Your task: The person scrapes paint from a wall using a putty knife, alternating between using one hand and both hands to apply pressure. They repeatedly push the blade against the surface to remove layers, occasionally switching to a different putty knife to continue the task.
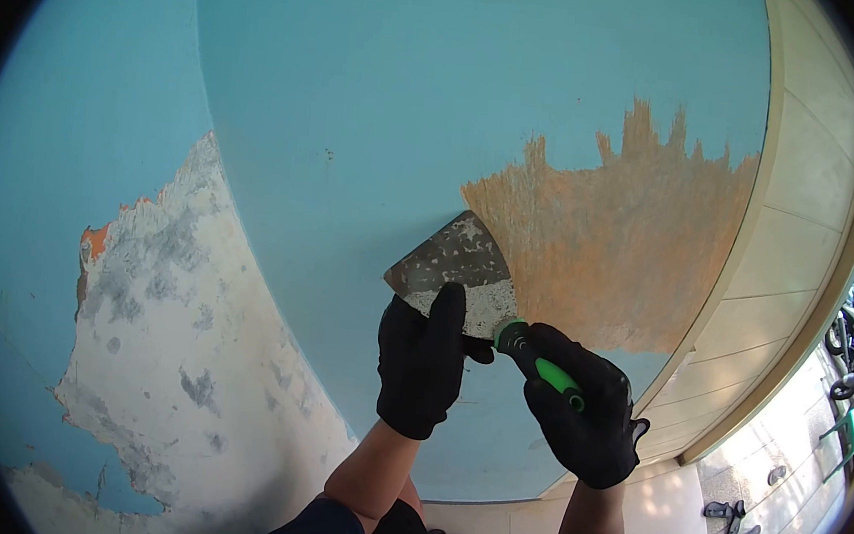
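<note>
– Blue paint covers most of the wall (313, 57). Log the rest, biggest first?
– Cream boarding (791, 225) up the right side. Left of the corner line, a white patch (161, 326) mottled with grey. Then a brown patch (629, 253), ragged along its top, between the corner line and the boarding.
– Hands?
– Both in black gloves, near each other, one scraper between them. Right hand (587, 405) is wrapped round the handle. Left hand (421, 367) pinches the metal from below, thumb laid on the upper face; its other fingers are mostly hidden.
– And the scraper (489, 304): which way does it lie?
– Long axis slants from lower right to upper left. It lies above and to the right of the left hand, up and left of the right hand. Blade (453, 254) at the upper-left end, wide edge turned away from the brown patch, towards plain blue. Its upper corner sits just beside the patch's left border. Contact with the wall: cannot tell.
– Nearer hand?
– Left to the blade, right to the handle (557, 376), which is black with green.
– Any brand or label?
– Small pale marks near the handle's neck, too small to read. No legible writing found.
</note>
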The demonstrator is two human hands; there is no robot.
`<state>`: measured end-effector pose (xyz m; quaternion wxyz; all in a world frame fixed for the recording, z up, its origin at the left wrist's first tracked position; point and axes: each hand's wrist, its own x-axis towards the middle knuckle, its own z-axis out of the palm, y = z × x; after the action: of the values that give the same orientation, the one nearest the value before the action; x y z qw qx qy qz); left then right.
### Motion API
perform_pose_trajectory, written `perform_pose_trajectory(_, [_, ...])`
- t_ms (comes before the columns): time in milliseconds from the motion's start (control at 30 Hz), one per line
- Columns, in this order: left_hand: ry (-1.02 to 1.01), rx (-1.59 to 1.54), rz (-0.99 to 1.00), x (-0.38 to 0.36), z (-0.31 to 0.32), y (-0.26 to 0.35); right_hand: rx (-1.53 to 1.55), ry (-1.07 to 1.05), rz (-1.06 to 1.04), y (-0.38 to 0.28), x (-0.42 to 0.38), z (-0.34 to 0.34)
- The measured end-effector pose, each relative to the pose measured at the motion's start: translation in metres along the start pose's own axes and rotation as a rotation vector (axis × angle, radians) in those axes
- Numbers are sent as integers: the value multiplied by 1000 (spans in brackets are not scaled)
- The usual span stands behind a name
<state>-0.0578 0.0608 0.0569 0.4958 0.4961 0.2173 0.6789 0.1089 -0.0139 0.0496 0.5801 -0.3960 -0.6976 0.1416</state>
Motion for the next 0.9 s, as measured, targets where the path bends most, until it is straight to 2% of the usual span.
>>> perform_pose_trajectory(200, [19, -25, 17, 0, 7, 3, 19, -6, 43, -8, 7, -5])
perform_pose_trajectory(267, [22, -41, 39, 3, 9, 2, 65, -13, -6, -2, 11, -7])
perform_pose_trajectory(367, [46, 50, 207, 17, 6, 0, 28, 22, -77, 1, 24, 5])
perform_pose_trajectory(567, [28, 14, 21, -6, 3, 1, 43, -16, -74, 4, 3, -5])
perform_pose_trajectory(900, [14, 3, 14, -1, 6, -2, 35, -39, 20, -4, 9, -11])
